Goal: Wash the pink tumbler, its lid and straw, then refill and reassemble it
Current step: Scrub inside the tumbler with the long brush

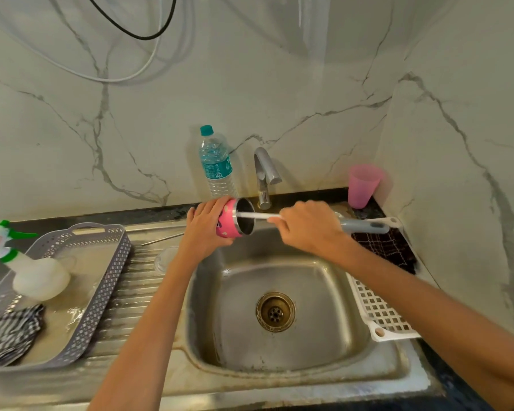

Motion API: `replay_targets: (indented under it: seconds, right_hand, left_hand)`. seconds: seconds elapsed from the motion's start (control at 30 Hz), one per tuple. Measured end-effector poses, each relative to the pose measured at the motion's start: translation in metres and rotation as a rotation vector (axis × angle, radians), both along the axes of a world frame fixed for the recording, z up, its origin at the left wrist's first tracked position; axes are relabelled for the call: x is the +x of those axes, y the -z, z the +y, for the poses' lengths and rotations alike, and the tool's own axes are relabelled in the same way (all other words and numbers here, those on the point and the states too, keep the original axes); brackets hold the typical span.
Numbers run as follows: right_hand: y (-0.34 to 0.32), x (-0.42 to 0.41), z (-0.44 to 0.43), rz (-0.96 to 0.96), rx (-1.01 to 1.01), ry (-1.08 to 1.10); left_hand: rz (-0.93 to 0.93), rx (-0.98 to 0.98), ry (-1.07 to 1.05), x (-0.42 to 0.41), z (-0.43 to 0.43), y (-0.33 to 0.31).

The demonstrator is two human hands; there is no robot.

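Pink tumbler [230,221] is gripped on its side in the left hand [204,229], mouth turned toward the right hand [309,225]. A white-shafted brush [258,215], clasped in the right hand, is inserted into the mouth, above the sink [324,292].

White marble-look walls [250,93] with grey veins meet in a corner at the right. A black cable [131,28] and a white one [80,72] loop across the back wall. Below runs a dark bench [149,213] holding a steel sink [279,307] with a chrome tap [264,176].
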State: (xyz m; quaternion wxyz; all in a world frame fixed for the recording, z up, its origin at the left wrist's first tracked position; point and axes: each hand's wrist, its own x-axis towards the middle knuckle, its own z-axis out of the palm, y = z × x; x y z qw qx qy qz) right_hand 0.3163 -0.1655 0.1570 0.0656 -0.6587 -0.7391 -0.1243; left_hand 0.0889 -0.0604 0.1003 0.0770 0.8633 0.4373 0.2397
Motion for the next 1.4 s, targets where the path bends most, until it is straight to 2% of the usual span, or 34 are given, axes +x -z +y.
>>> replay_targets:
  seconds: [0.17,0.33,0.5,0.6,0.73,0.93,1.03,1.13,1.23,1.4]
  right_hand:
    - [0.019,0.009,0.001,0.062,-0.098,0.036]
    - [0.013,-0.002,-0.01,-0.058,-0.045,-0.11]
    - [0.019,0.011,0.008,0.004,-0.08,0.009]
    - [0.034,-0.001,-0.003,0.048,-0.132,-0.016]
    - [0.027,-0.007,-0.01,0.021,-0.061,-0.095]
    - [0.025,0.002,0.006,0.048,-0.081,0.034]
    - [0.04,-0.008,-0.003,0.079,-0.138,0.007]
    - [0.04,-0.015,-0.015,0.064,-0.092,-0.057]
    - [0.029,-0.01,-0.011,0.073,-0.048,-0.007]
    - [0.039,-0.003,-0.005,0.145,-0.114,0.066]
  left_hand:
    - [0.089,0.092,0.036,0.001,0.004,-0.004]
    - [0.106,-0.027,0.047,0.001,-0.002,0.01]
    - [0.159,-0.022,0.074,-0.002,-0.003,0.009]
    - [0.144,0.009,0.073,-0.003,-0.003,0.001]
    - [0.088,-0.013,0.056,-0.005,-0.004,0.009]
    - [0.137,-0.035,0.134,0.0,-0.005,0.006]
    - [0.139,-0.014,0.119,0.001,-0.003,0.004]
    - [0.109,-0.005,0.08,-0.003,0.0,0.009]
    - [0.098,-0.03,0.1,-0.005,0.0,0.012]
    - [0.137,0.003,0.144,-0.005,-0.006,0.005]
